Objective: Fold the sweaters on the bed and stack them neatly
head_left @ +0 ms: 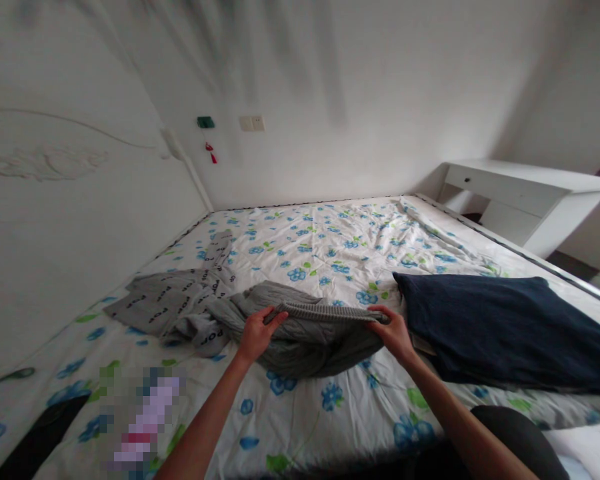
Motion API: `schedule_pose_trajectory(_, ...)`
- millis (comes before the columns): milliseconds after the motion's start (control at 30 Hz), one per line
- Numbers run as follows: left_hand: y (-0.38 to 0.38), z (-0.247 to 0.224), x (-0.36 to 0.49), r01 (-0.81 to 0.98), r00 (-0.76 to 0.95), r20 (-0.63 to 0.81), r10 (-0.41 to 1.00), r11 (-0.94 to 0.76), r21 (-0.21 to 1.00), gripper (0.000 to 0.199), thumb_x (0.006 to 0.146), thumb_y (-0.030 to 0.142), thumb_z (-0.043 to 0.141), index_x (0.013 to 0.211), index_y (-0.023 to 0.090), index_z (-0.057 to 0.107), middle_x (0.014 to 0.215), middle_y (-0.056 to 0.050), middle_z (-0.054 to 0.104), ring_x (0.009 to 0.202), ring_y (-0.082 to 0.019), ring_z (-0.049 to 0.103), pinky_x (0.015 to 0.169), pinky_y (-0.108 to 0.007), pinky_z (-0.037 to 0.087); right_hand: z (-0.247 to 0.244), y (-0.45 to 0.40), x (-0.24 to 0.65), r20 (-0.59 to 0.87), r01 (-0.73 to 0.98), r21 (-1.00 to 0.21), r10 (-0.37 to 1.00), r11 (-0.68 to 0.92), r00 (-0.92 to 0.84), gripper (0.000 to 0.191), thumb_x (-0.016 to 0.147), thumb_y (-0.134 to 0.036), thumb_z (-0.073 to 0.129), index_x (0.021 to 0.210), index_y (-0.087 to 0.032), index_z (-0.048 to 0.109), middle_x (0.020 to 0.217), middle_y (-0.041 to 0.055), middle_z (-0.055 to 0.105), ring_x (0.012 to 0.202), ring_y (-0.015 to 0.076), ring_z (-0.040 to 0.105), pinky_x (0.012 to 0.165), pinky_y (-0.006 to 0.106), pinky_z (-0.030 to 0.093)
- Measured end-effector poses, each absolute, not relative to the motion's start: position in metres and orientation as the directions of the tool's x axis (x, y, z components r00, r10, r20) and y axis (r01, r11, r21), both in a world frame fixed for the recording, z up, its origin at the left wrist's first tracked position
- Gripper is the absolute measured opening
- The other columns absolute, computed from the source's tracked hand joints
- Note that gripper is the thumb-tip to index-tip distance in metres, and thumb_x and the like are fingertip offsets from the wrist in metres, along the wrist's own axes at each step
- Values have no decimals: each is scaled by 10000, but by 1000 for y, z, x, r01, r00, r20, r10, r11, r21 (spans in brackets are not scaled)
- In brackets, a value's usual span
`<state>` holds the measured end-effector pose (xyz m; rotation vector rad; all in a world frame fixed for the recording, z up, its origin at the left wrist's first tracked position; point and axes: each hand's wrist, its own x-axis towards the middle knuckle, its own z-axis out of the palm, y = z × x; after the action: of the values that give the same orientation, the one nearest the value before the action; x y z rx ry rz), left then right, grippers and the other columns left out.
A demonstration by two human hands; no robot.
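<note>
Grey knitted fabric, a sweater (310,333) with a ribbed hem, is seen gripped at both ends of that hem on a bed covered by a white quilt (330,247) printed with blue flowers and green leaves. The left hand (257,333) is closed on the hem's left end, thumb on top and fingers curled beneath; the right hand (393,331) is closed on the right end in the same way, so that the ribbed edge is stretched between the two and raised slightly off the quilt. The rest of the sweater is left bunched below and behind the hem, resting on the bedding at the middle of the bed.

Just to the left, touching the sweater, a lighter grey garment (175,303) with dark lettering is spread flat toward the headboard (55,200). Just to the right, a dark navy pillow (510,330) is laid across the quilt, its near corner beside the right hand. A white desk (525,193) is set against the far wall beyond the bed, and a pair of wall switches (252,123) is mounted above the mattress edge.
</note>
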<state>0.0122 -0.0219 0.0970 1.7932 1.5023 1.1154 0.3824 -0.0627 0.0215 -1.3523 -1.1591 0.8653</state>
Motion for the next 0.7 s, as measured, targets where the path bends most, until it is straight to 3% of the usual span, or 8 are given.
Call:
schedule_pose_trajectory(100, -33, 118, 6, 424, 45, 275, 960, -268, 865, 442, 830, 654, 829, 786, 218, 771, 735, -12, 749, 725, -213, 686, 727, -312, 601, 48, -77, 392, 427, 256, -902, 808, 348, 406, 407, 772, -354, 807, 1156, -222, 823, 1105, 79, 855, 1017, 284, 798, 904, 376, 634)
schedule_pose_trajectory(233, -46, 133, -4, 361, 143, 283, 949, -316, 877, 294, 764, 473, 889, 875, 212, 810, 820, -24, 797, 769, -203, 710, 758, -291, 604, 57, -97, 400, 648, 463, -742, 695, 485, 311, 468, 779, -166, 706, 1225, -257, 816, 1150, 60, 826, 1065, 269, 784, 957, 377, 638)
schedule_pose_trajectory(433, -39, 118, -8, 447, 252, 203, 946, -299, 843, 131, 741, 319, 780, 825, 219, 792, 853, -35, 818, 855, -219, 757, 835, -294, 598, 42, -100, 383, 572, 478, -724, 820, 497, 13, 663, 744, -76, 627, 1350, -280, 802, 1113, 48, 748, 998, 230, 752, 863, 321, 618)
schedule_pose_trajectory(533, -34, 114, -10, 476, 224, 216, 950, -300, 826, 171, 745, 350, 776, 854, 219, 779, 849, -18, 804, 839, -216, 742, 822, -290, 588, 39, -98, 380, 534, 481, -745, 845, 462, 15, 667, 750, -93, 635, 1370, -277, 798, 1093, 44, 726, 976, 228, 733, 862, 324, 607)
schedule_pose_trajectory(700, -33, 115, -11, 529, 249, 168, 954, -279, 801, 343, 800, 551, 830, 801, 217, 752, 761, 4, 733, 767, -209, 672, 744, -279, 557, 38, -94, 386, 452, 406, -832, 886, 378, 101, 743, 732, -136, 661, 1461, -258, 738, 1253, 69, 755, 1157, 272, 735, 1012, 391, 603)
